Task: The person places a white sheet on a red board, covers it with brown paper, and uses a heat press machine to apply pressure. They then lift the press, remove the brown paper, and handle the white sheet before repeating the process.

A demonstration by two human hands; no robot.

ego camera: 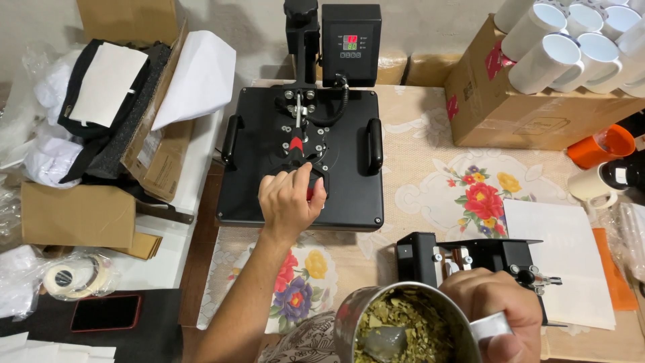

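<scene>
The left hand (290, 199) reaches forward and is wrapped over the black handle (300, 158) of the heat press (300, 158), fingers curled down around the grip just behind its red tip. The press's flat black upper plate lies level and closed, spreading out beneath and to both sides of that hand, with a side grip on each edge. The hand sits at the near end of the lever, probably because that is where the lever gives most purchase over the plate.

The right hand (496, 306) is close to the body, clenched around the handle of a metal cup (403, 323) packed with dry green chopped leaves. It holds the cup upright and level, away from the press, which keeps the loose leaves from spilling. A rounded pale shape, perhaps a metal straw or spoon, rests in the leaves; it is too blurred to name.

Just beyond the right hand stands a smaller black clamp device (470, 259) on the floral tabletop (416, 154). To the right of that hand lies a white sheet (561, 255), and further out a cardboard box (517, 107) carries stacked white mugs (578, 47). Beyond the left hand, the press's control box (351, 44) shows a lit display.

To the left of the left hand are open cartons with dark and white fabric, a roll of tape (67, 277) and a dark phone (105, 312). What lies under the press plate is hidden. The cup's lower body and the right thumb are cut off by the frame's bottom edge, and the mugs run off the top right.
</scene>
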